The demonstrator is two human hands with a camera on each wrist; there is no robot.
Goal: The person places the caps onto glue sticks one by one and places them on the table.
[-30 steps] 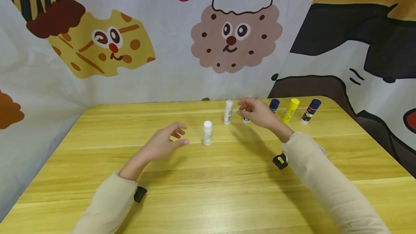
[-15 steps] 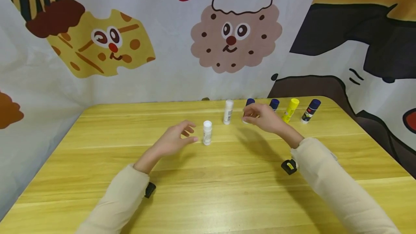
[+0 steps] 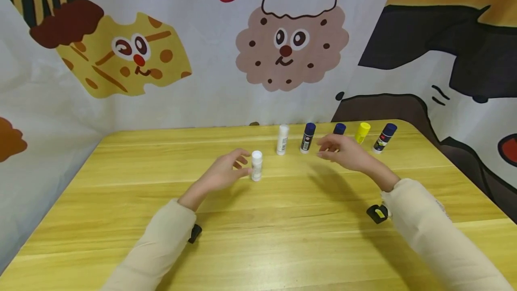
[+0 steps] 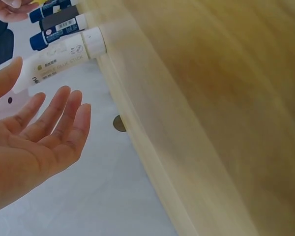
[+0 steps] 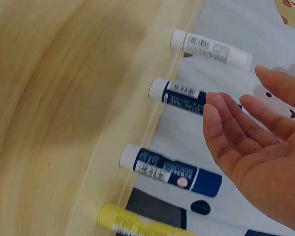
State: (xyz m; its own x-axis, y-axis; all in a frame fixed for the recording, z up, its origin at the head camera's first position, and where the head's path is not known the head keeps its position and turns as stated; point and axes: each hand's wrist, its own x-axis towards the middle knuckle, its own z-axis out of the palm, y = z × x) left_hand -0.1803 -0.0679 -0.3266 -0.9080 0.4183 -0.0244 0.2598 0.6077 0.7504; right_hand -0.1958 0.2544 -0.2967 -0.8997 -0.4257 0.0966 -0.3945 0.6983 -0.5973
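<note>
My left hand (image 3: 226, 172) is just left of the nearer white glue stick (image 3: 256, 166), fingers loosely bent and apart. In the left wrist view this white glue stick (image 4: 64, 58) stands between thumb and fingers, with no grip visible. The right hand (image 3: 343, 152) hovers, fingers relaxed, in front of a blue-capped glue stick (image 3: 339, 128), hiding its lower part. Left of that hand stands another blue-capped glue stick (image 3: 308, 138); in the right wrist view the fingertips overlap this blue glue stick (image 5: 184, 96). Neither hand holds anything.
A second white glue stick (image 3: 282, 140) is in the back row. Farther right stand a yellow glue stick (image 3: 362, 132), partly hidden, and a third blue-capped one (image 3: 385, 138). The wooden table (image 3: 258, 237) ends at a printed cloth (image 3: 194, 107).
My left hand has moved right, up to the nearer white glue stick. The right hand has shifted right, uncovering one blue-capped glue stick and covering part of another.
</note>
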